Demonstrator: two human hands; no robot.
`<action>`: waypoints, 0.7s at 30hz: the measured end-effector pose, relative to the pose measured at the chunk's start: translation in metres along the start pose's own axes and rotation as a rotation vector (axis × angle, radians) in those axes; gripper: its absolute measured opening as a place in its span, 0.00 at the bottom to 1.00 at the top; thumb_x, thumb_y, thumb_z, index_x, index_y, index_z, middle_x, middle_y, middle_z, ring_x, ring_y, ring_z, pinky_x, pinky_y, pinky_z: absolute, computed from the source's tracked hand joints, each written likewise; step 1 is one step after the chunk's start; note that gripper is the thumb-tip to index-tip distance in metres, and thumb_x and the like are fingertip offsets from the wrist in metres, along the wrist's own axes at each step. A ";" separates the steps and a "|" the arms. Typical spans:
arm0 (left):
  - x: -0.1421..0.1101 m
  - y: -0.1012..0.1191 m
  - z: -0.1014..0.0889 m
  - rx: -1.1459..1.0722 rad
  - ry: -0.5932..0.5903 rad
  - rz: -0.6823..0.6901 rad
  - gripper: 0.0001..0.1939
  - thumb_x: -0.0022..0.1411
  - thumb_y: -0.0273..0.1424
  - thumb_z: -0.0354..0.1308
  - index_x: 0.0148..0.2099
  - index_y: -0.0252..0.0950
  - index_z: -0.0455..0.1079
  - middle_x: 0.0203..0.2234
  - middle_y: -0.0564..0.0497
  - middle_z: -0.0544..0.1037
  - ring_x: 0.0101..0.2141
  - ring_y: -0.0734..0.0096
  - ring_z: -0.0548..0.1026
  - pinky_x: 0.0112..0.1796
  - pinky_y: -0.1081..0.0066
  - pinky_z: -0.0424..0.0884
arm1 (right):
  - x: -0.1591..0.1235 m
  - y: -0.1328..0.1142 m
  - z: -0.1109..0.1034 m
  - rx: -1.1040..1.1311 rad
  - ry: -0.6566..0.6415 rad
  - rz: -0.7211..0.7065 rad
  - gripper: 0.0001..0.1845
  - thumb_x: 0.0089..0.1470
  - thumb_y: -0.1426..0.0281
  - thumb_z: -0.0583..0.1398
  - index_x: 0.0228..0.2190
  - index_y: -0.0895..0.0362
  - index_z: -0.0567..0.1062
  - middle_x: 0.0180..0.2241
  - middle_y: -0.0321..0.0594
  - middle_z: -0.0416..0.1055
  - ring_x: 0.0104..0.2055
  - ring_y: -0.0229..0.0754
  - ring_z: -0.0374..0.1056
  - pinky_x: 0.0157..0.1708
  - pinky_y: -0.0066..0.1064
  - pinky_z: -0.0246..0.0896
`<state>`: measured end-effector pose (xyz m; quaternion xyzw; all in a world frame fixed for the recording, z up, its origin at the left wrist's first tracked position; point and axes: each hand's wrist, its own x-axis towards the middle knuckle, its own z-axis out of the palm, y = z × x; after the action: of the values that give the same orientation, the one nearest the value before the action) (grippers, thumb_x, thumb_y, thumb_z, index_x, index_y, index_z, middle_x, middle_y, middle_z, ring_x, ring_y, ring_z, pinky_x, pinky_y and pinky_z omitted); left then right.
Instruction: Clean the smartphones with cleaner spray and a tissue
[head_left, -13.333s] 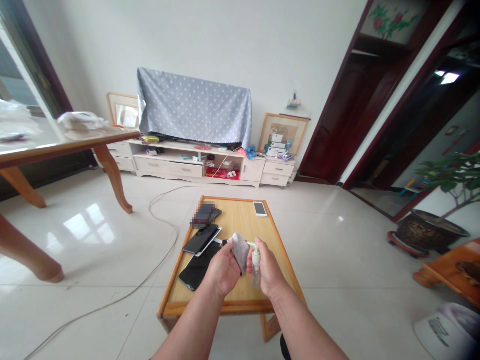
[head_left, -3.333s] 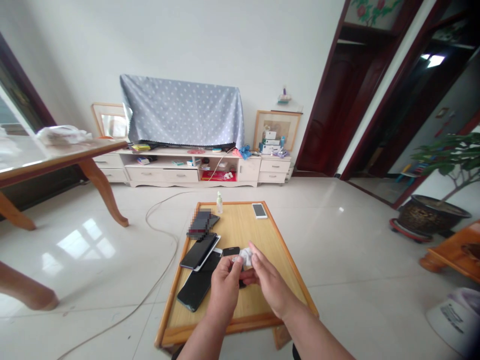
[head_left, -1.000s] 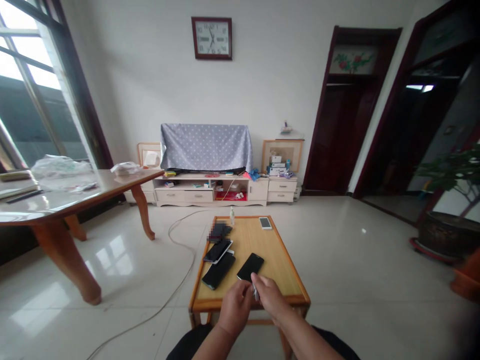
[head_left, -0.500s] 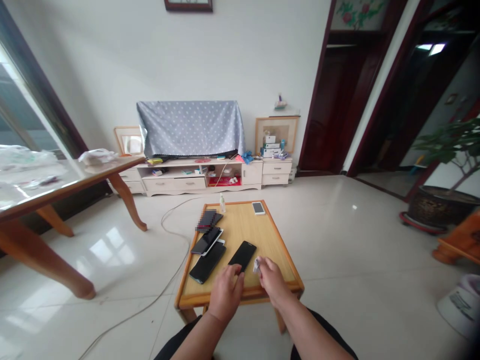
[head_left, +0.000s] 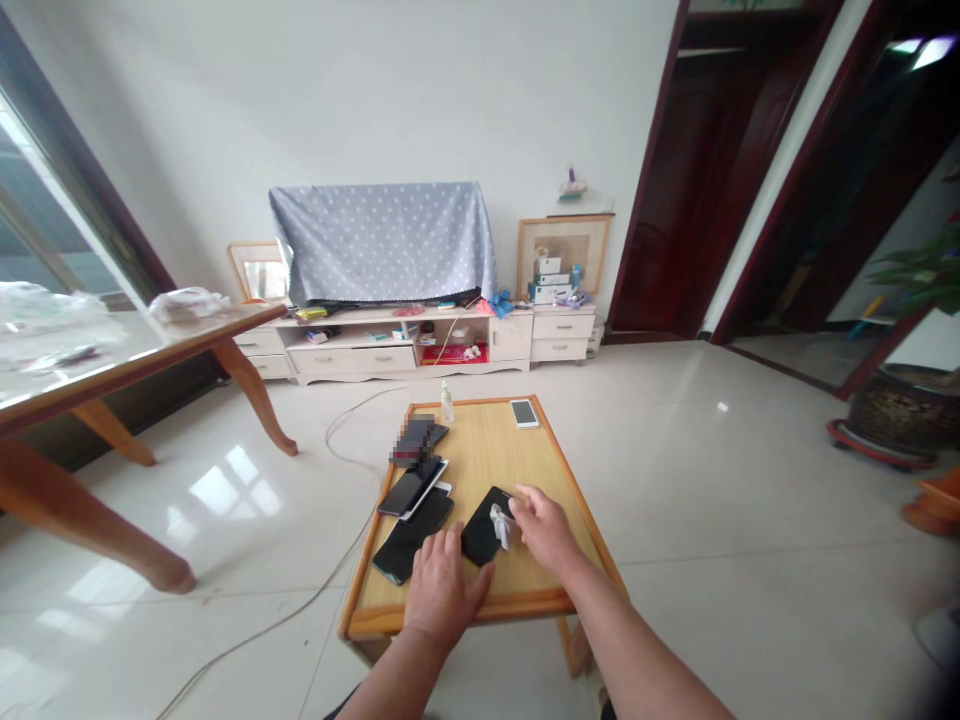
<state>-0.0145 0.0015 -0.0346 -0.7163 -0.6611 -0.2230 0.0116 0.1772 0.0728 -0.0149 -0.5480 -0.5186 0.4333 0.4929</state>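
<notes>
R hand (head_left: pixel 544 532) grip narrow on white tissue (head_left: pixel 502 526) atop black phone (head_left: pixel 481 536), long axis diagonal; L hand (head_left: pixel 442 585) open flat, nearer phone's lower end.

From where I'm watching, I can't read a single word, number or brand in this view. The white stacked cardboard boxes (head_left: pixel 548 280) on the cream wooden drawer cabinet (head_left: pixel 562 335) show printing too small to make out, and the stack of dark slim phones (head_left: pixel 415 442) on the pale wooden worktop (head_left: pixel 450 622) is pixelated.
</notes>
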 end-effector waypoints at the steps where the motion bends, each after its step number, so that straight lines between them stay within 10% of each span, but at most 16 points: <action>1: 0.001 0.000 0.001 -0.002 0.001 -0.003 0.31 0.62 0.44 0.57 0.62 0.34 0.62 0.51 0.40 0.75 0.52 0.51 0.70 0.53 0.56 0.64 | 0.002 0.001 0.000 -0.024 0.005 -0.041 0.19 0.54 0.56 0.62 0.40 0.55 0.81 0.28 0.38 0.76 0.30 0.44 0.70 0.29 0.31 0.63; 11: 0.004 -0.003 0.005 -0.016 0.001 -0.014 0.29 0.63 0.43 0.56 0.62 0.34 0.62 0.50 0.41 0.76 0.52 0.52 0.71 0.53 0.57 0.65 | -0.006 0.017 0.018 -0.240 -0.145 -0.288 0.12 0.54 0.69 0.62 0.40 0.51 0.83 0.41 0.43 0.76 0.40 0.46 0.72 0.44 0.35 0.66; 17: 0.005 0.000 0.001 0.016 -0.009 -0.019 0.28 0.63 0.42 0.56 0.61 0.34 0.63 0.49 0.41 0.76 0.51 0.52 0.71 0.52 0.57 0.64 | 0.007 0.017 0.003 -0.262 0.097 -0.253 0.15 0.58 0.66 0.59 0.45 0.53 0.80 0.39 0.44 0.75 0.40 0.47 0.71 0.44 0.35 0.65; 21: 0.006 0.001 -0.001 0.037 -0.033 -0.018 0.27 0.64 0.42 0.55 0.60 0.34 0.63 0.49 0.41 0.76 0.51 0.52 0.71 0.51 0.58 0.64 | 0.005 0.018 0.001 -0.464 -0.081 -0.273 0.24 0.54 0.66 0.63 0.54 0.49 0.76 0.44 0.43 0.73 0.42 0.46 0.71 0.44 0.34 0.64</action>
<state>-0.0134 0.0064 -0.0316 -0.7137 -0.6715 -0.1990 0.0122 0.1792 0.0788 -0.0327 -0.5537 -0.6924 0.2537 0.3869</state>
